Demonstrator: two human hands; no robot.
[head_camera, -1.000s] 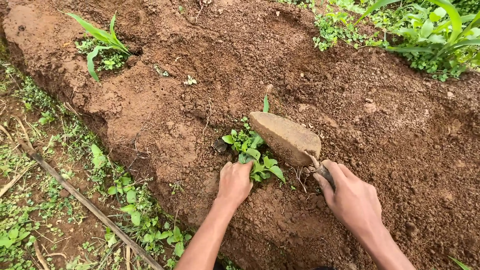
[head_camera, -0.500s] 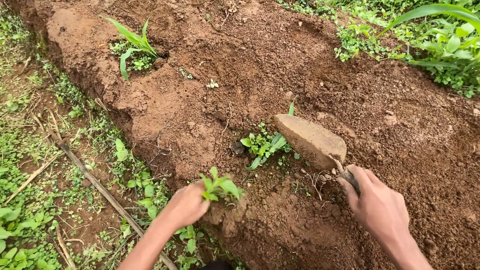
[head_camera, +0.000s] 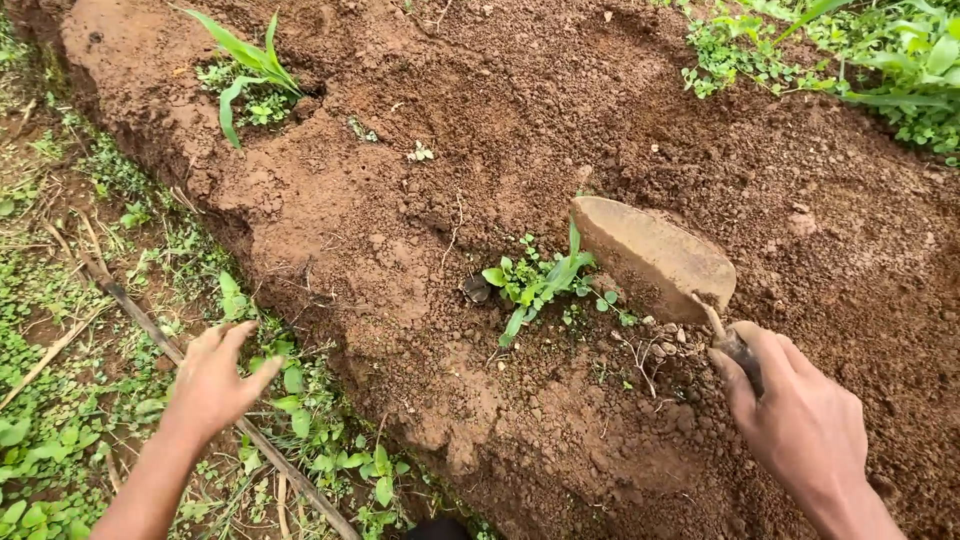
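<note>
My right hand (head_camera: 800, 415) grips the handle of a small hand hoe (head_camera: 655, 255), whose soil-coated blade rests on the raised bed of red-brown earth. A clump of small green weeds (head_camera: 540, 280) grows just left of the blade. Over the grassy furrow at the lower left hovers my left hand (head_camera: 215, 375), fingers spread, holding nothing.
A young maize-like plant (head_camera: 245, 65) stands at the bed's upper left. A thin dark stick (head_camera: 150, 330) lies along the furrow under my left hand. Dense green weeds (head_camera: 880, 60) fill the upper right. The bed's steep edge (head_camera: 330, 330) drops toward the furrow.
My left hand pulled a tuft of weeds from beside the blade, carried it left over the furrow, and is now empty and spread. The right hand kept the hoe in place.
</note>
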